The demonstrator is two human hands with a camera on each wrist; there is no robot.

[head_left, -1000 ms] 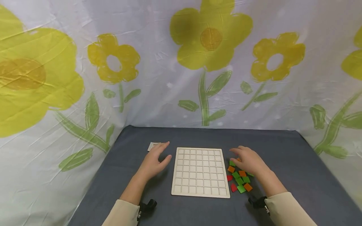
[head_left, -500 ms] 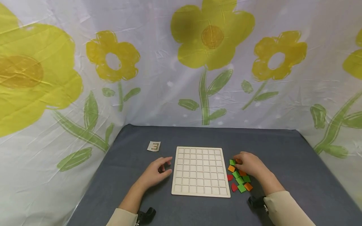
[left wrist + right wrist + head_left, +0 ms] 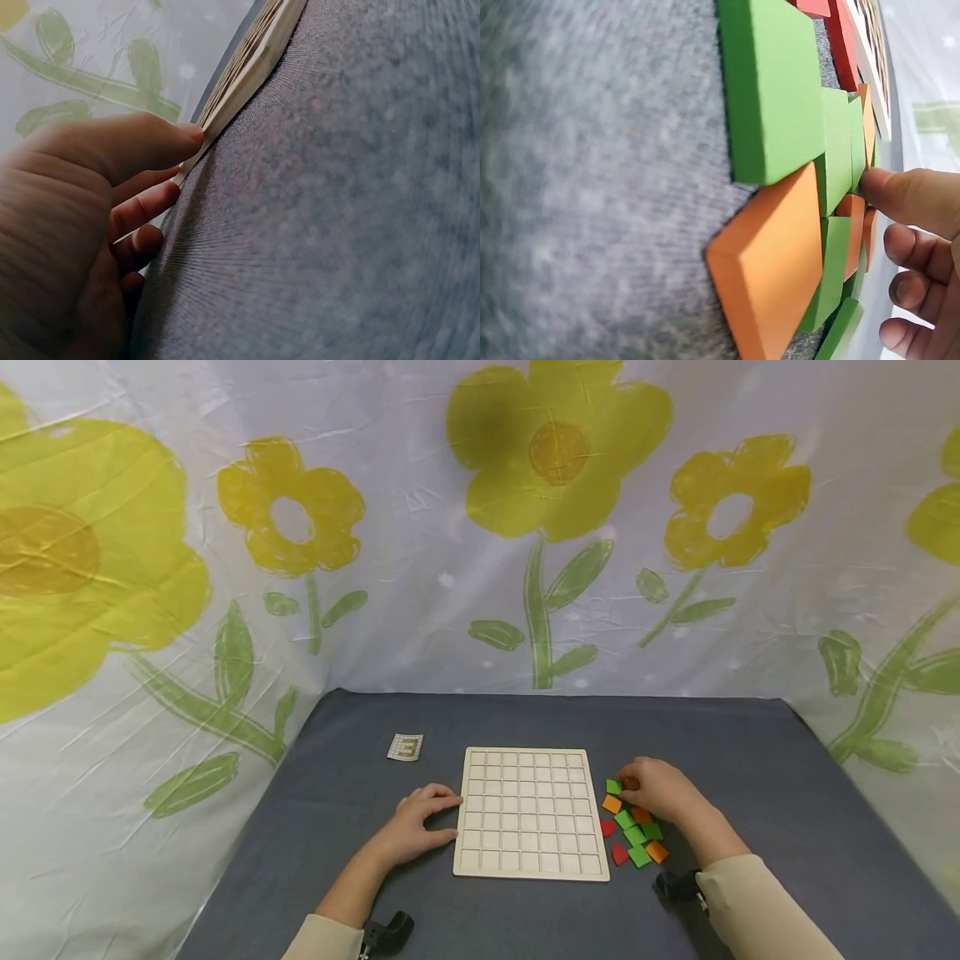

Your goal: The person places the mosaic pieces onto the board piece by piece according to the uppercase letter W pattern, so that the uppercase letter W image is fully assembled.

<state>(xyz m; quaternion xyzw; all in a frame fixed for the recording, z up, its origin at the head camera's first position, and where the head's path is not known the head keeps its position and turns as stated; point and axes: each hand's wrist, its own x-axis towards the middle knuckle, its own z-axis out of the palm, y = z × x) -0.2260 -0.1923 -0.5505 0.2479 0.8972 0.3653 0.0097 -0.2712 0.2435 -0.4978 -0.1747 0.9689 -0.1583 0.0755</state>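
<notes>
A pale wooden grid board [image 3: 531,814] lies on the dark cloth between the hands. My left hand [image 3: 416,822] touches its left edge, thumb and fingers fairly straight; in the left wrist view the thumb [image 3: 161,139] meets the board's rim [image 3: 247,82]. Over the far end of the loose wooden pieces, my right hand [image 3: 663,789] pinches an orange square tile, mostly hidden by thumb and fingers. Around it lie green tiles [image 3: 625,819], more orange tiles [image 3: 657,852] and red rounded pieces [image 3: 619,854]. The right wrist view has the thumb [image 3: 907,195] low beside the pile.
A small pattern card [image 3: 405,747] rests on the cloth beyond my left hand. The dark tablecloth [image 3: 525,922] covers the table. Behind it hangs a white curtain [image 3: 420,635] with yellow flowers.
My left hand has come down from near the card to the board's left edge, uncovering the card. My right hand has lowered into the pieces, its fingers closing around an orange tile.
</notes>
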